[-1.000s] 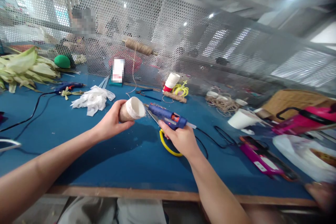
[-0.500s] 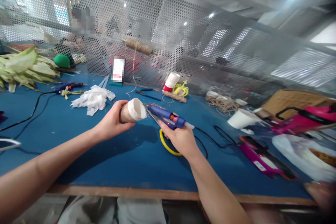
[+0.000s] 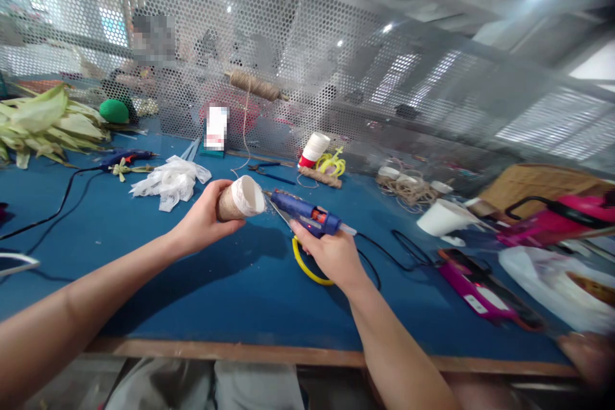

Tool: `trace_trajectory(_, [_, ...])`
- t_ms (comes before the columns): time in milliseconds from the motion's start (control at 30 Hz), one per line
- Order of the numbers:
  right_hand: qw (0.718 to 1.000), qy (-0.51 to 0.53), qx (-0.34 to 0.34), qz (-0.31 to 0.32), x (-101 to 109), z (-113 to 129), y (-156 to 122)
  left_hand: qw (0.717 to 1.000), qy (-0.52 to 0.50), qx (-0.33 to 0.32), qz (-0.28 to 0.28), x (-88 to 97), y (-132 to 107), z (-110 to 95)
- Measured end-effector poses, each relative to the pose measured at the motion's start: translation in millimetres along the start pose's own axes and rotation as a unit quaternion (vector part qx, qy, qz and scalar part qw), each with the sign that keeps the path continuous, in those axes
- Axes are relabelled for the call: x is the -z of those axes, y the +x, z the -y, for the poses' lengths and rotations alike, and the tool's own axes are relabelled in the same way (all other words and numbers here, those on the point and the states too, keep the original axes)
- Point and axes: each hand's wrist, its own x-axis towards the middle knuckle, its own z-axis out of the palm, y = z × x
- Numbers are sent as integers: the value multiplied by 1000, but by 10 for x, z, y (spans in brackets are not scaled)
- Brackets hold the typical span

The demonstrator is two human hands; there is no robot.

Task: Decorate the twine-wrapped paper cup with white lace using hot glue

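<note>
My left hand [image 3: 205,214] is wrapped round a paper cup [image 3: 239,199] bound in brown twine, with white lace at its rim. The cup lies tilted, its open mouth facing right. In my right hand [image 3: 331,253] is a blue glue gun [image 3: 303,213], its nozzle pointing left at the cup's rim, with a small gap that I cannot judge exactly. A clear glue stick sticks out of its back end. Below the gun, scissors with yellow handles [image 3: 307,269] lie on the table, partly hidden by my right hand.
White lace [image 3: 170,180] and a second glue gun [image 3: 125,158] lie left, near pale husks [image 3: 43,125]. Pliers [image 3: 271,172], a cup with a red band [image 3: 313,148] and a twine spool [image 3: 254,86] are at the back. A magenta device [image 3: 483,288] and white cup [image 3: 444,216] stand right.
My left hand has shifted the cup slightly left and up, turning its mouth a little. My right hand with the glue gun has hardly moved.
</note>
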Motion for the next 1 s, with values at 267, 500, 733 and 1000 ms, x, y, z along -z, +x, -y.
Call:
trace_trajectory(267, [1000, 5, -3, 1, -2, -8, -3, 1000, 9, 8, -16, 17, 10, -12])
trace_trajectory(500, [1000, 1, 1, 4, 1, 19, -12, 1000, 7, 13, -26, 24, 27, -14])
trace_trajectory(733, [1000, -7, 10, 3, 4, 19, -21, 999, 10, 16, -34, 44, 45, -14])
trace_trajectory(1000, [1000, -2, 6, 5, 16, 43, -37, 999, -3, 28, -35, 41, 47, 6])
